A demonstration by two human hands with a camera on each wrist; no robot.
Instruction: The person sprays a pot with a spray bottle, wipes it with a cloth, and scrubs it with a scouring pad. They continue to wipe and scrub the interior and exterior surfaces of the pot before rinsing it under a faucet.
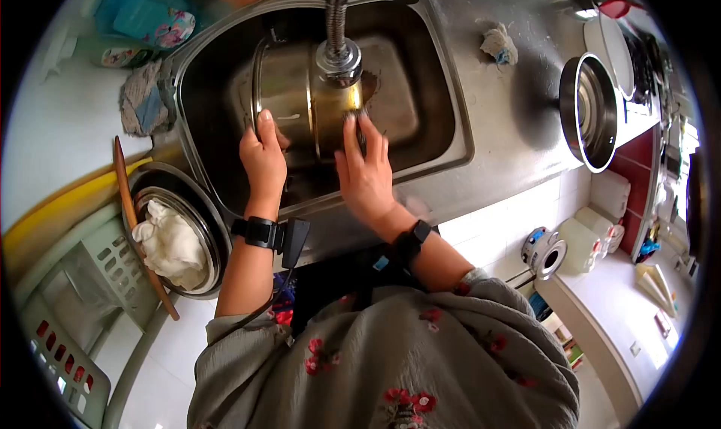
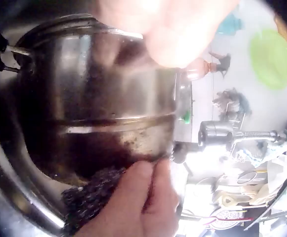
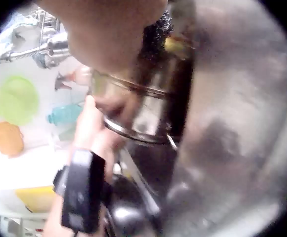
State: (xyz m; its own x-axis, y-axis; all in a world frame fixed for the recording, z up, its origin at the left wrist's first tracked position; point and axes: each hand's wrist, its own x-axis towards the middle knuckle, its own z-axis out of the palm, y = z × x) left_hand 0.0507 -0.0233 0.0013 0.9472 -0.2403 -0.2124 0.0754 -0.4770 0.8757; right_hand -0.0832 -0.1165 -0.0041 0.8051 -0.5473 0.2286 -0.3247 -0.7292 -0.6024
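A metal pot (image 1: 289, 91) lies on its side in the sink, under the faucet head (image 1: 339, 59). The left hand (image 1: 263, 158) grips the pot's rim, thumb on the outside. At the base end, the right hand (image 1: 366, 170) presses a dark scouring pad (image 2: 91, 197) against the pot wall, its fingers curled round the pad. In the right wrist view the same pad (image 3: 156, 35) shows beside the right hand (image 3: 109, 34). Brown stains mark the pot (image 2: 128, 89) near the pad in the left wrist view. The pot's inside is hidden.
Left of the sink (image 1: 467, 140) stands a basin (image 1: 218, 267) with a white cloth (image 1: 169, 241) and a wooden stick (image 1: 128, 196) across it. A cloth (image 1: 144, 98) lies at the sink's left edge. On the right counter are a crumpled rag (image 1: 499, 44) and a round pan (image 1: 589, 113).
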